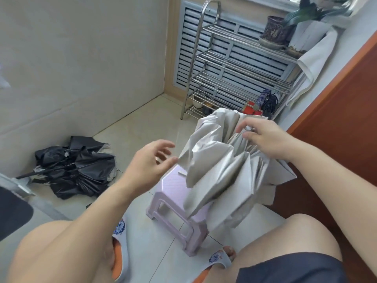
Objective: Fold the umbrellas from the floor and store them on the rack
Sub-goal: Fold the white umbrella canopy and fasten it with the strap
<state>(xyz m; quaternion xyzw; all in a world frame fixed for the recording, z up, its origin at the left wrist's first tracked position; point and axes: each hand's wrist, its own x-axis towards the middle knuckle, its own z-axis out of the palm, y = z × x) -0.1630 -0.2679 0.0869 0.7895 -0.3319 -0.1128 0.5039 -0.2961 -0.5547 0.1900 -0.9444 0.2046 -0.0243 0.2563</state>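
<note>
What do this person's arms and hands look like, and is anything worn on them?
Both arms are bare from the forearm down: no sleeves, gloves or watch show. The left hand may carry a ring on one finger, though blur makes that uncertain. The right hand shows none that I can make out. Further down are dark shorts and orange-soled slippers with a blue-and-white pattern.

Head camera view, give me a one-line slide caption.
Right hand pinches the silver umbrella over a lilac stool, left hand open beside it; black umbrella on floor, rack behind.
</note>
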